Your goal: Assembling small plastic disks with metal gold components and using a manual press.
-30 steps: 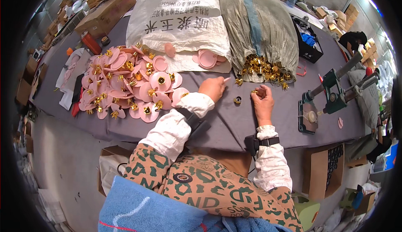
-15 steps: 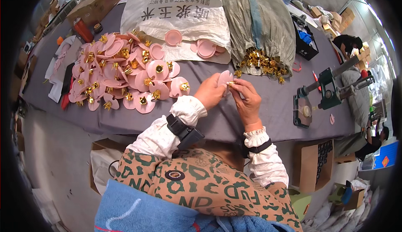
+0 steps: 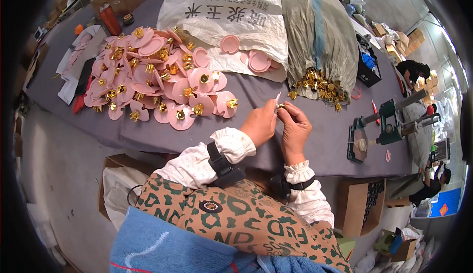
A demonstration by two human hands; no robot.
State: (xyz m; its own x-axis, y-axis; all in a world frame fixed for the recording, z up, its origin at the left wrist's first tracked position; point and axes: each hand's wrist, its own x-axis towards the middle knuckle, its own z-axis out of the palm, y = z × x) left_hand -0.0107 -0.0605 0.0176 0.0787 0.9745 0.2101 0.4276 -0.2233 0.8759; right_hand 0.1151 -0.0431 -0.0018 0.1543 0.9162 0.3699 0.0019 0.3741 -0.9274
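Note:
Over the front of the cloth-covered table, my left hand (image 3: 259, 127) pinches a flat pink disc (image 3: 278, 97), seen nearly edge-on. Thumb and fingertips of my right hand (image 3: 295, 128) close on a small gold metal piece (image 3: 281, 106) against the disc; its exact shape is mostly hidden. To the left spreads a heap of pink discs (image 3: 180, 118), many bearing gold petal-shaped pieces (image 3: 198, 109). Beyond my hands, plain pink discs (image 3: 259, 62) lie at the mouth of a white woven sack (image 3: 236, 14). Loose gold pieces (image 3: 322, 83) spill from a grey-green sack (image 3: 327, 36).
At the right stands a green hand press (image 3: 389, 125), beside a black box (image 3: 367, 74) farther back. A red cylinder (image 3: 110, 19) is at the far left. Cardboard boxes (image 3: 352, 206) sit below the table edge. Two other people (image 3: 412, 71) are off to the right.
The pink disc has turned from showing its face to nearly edge-on, with both hands still together at it. The whole view has shifted slightly, moving the table's contents rightward.

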